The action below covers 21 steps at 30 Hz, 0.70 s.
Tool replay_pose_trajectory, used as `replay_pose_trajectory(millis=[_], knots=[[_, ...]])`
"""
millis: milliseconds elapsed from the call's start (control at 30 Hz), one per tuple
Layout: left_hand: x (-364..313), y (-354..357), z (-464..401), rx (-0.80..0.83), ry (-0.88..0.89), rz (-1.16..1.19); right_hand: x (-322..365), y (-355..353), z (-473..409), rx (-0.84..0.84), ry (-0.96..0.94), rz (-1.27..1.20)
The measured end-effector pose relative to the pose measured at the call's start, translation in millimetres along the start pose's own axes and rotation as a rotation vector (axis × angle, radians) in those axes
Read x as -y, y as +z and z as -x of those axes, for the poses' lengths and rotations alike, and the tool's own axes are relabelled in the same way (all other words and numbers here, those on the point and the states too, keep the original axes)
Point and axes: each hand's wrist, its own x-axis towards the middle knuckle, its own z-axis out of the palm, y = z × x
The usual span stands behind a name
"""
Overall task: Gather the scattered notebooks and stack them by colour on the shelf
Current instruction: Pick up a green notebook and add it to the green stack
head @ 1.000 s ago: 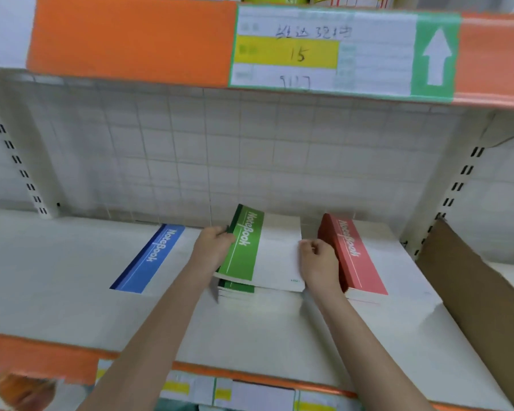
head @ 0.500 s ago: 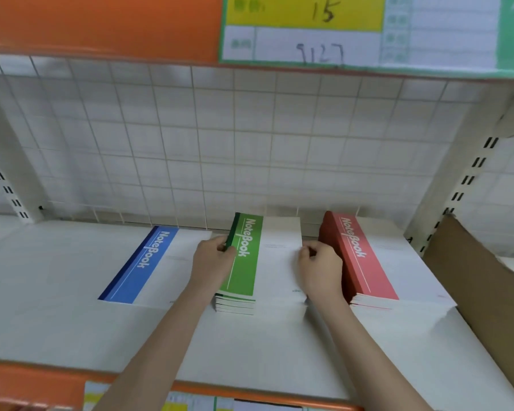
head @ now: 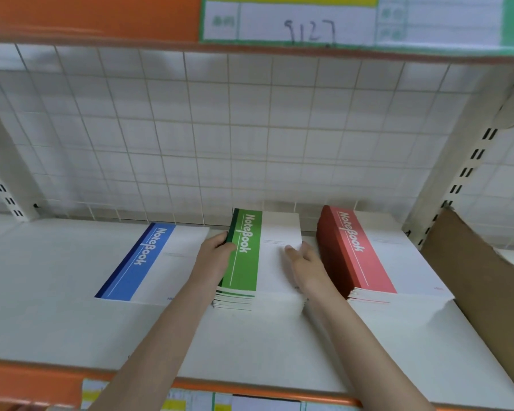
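A: Item one, the shelf (head: 57,321). Contents?

B: Three lots, side by side along the back, all flat with spines to the left. Blue notebook (head: 149,262) on the left, lying low on the board. Green stack (head: 247,256) in the middle, several books high. Red stack (head: 365,253) on the right, the tallest of the three.

A: Spacing?

B: Blue's right edge runs behind the left wrist; whether it touches the green stack I cannot tell. A narrow gap separates green from red.

A: Left hand (head: 212,259)?

B: Forearm reaches up from the lower centre. The hand sits against the green stack's spine side, thumb over the top edge of the dark green binding, fingers curled round the spine and mostly hidden. It grips the stack there.

A: Right hand (head: 304,268)?

B: Forearm comes in from the lower right. The hand lies palm down on the white part of the top green cover, fingers (head: 291,250) straight and slightly blurred, pointing toward the back. Flat, pressing or resting, holding nothing.

A: Fixtures?

B: White wire grid (head: 220,129) behind the lots. Orange shelf edge overhead carrying a label (head: 309,25) with handwritten digits. Slotted uprights at both sides. A cardboard sheet (head: 481,280) leans at the right end, beside the red stack.
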Motion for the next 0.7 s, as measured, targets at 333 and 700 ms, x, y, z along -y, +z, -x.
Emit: replay_pose_trajectory(millis=[333, 700], knots=[[0.5, -0.5, 0.7, -0.004, 0.008, 0.000, 2.6, 0.6, 1.0, 0.029, 0.006, -0.021], [-10.1, -40.2, 13.7, 0.521, -0.005, -0.470, 22.9, -20.6, 27.9, 0.316, -0.098, 0.338]])
